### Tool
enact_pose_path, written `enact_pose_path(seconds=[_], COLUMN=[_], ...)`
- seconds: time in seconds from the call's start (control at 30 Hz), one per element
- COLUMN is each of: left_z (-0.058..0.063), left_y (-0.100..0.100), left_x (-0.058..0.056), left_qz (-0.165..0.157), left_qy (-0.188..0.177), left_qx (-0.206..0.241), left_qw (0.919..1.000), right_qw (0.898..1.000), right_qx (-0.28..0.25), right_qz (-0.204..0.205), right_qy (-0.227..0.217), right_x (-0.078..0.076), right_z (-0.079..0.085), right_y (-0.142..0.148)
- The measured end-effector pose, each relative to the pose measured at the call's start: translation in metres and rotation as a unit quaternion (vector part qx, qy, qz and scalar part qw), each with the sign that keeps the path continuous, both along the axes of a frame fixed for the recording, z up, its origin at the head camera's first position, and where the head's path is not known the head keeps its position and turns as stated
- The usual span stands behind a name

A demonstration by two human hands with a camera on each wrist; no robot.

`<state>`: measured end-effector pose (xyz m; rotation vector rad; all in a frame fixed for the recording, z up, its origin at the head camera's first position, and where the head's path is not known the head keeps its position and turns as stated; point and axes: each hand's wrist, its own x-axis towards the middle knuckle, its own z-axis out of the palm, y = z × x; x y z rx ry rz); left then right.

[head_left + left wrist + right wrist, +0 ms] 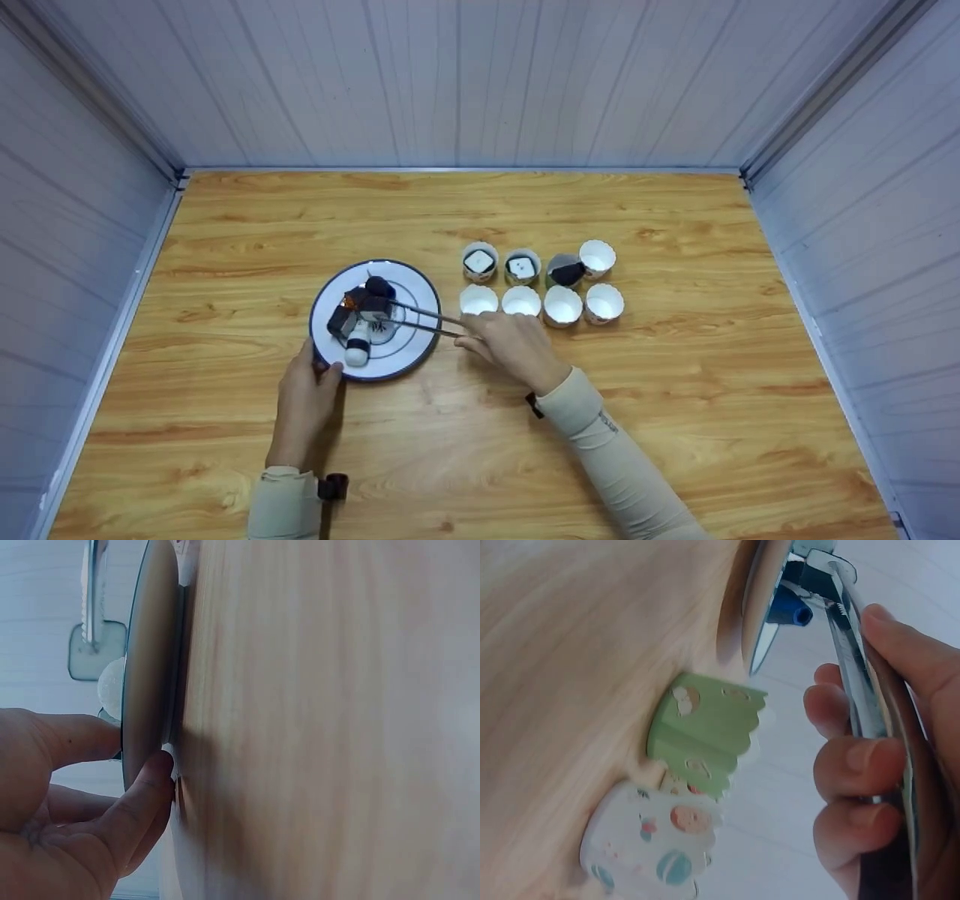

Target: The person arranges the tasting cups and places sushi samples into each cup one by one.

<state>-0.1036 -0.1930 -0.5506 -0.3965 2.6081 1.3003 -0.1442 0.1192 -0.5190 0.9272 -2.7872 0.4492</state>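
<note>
My left hand [301, 397] holds the near left rim of a white plate [409, 352] with a dark blue edge. In the left wrist view the thumb lies at the rim and fingers [135, 814] reach under it. My right hand [517, 349] grips metal tongs [870, 701], whose tips sit around a dark block with a pale side [375, 308] over the plate. Around that block lie a dark-and-white block [341, 322], a white roll with a black band [358, 349], a dark round piece [379, 286] and an orange-marked piece [350, 301].
Right of the plate stand several scalloped paper cups in two rows. Two back cups hold white-topped square pieces [478, 262] [520, 268]; another holds a dark piece [568, 274]. A front cup [604, 302] shows its white inside. Pale panel walls [457, 90] surround the wooden table [712, 360].
</note>
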Motion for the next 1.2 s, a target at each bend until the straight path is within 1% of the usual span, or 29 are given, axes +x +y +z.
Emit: enact_pose_path(seconds=[0.17,0.27,0.4,0.6,0.67,0.8,0.93,1.1,1.2], left_z=[0.001,0.001,0.001,-0.001,-0.001,0.0,0.0,0.001,0.0], left_y=[0.001,0.0,-0.001,-0.002,-0.002,-0.002,-0.001,0.0,0.0], left_x=[-0.001,0.0,0.0,0.001,0.001,0.001,0.0,0.0,-0.001], left_qz=[-0.002,-0.005,-0.004,-0.007,-0.008,-0.007,-0.004,-0.001,0.001], left_qy=[0.0,0.004,0.01,0.023,0.024,0.013,0.006,-0.001,0.0], left_qx=[-0.002,0.0,0.0,0.002,0.004,0.005,0.003,-0.002,-0.003], left_qw=[1.0,1.0,0.9999,0.9997,0.9997,0.9999,1.0,1.0,1.0], right_qw=[0.999,0.998,0.997,0.993,0.991,0.985,0.977,0.969,0.965], right_qx=[-0.023,-0.036,-0.043,-0.041,-0.04,-0.034,-0.032,-0.026,-0.025], right_qz=[-0.008,-0.021,-0.046,-0.1,-0.122,-0.167,-0.206,-0.235,-0.253], right_qy=[0.032,0.047,0.052,0.047,0.043,0.036,0.045,0.066,0.065], right_x=[0.003,0.004,0.005,0.008,0.011,0.017,0.02,0.025,0.029], right_z=[0.006,0.01,0.016,0.022,0.025,0.03,0.033,0.028,0.024], right_y=[0.019,0.035,0.059,0.098,0.112,0.137,0.162,0.192,0.208])
